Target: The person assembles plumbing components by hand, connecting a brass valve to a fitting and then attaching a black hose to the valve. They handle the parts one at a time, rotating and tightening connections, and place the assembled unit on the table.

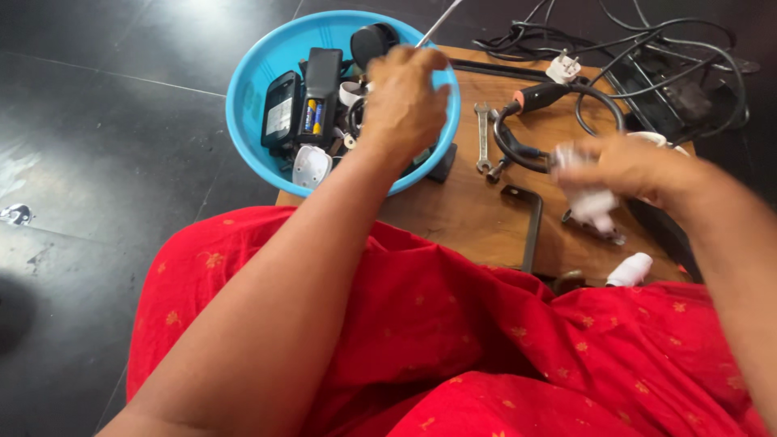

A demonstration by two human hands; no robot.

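My left hand (405,101) hovers over the blue plastic bowl (251,73) with its fingers curled; a thin metal rod (437,23) sticks up from behind it, and whether the hand grips it is unclear. The bowl holds black chargers, a battery holder (317,97) and white plug parts. My right hand (627,166) is closed around a white plug-like part (591,202), blurred by motion, above the wooden board (469,218).
On the board lie two small spanners (483,137), a black cable loop with an orange-handled tool (538,95), a white plug (564,67), a black frame (530,218) and a white cylinder (631,269). Tangled black cables sit at the back right. My red garment covers the foreground.
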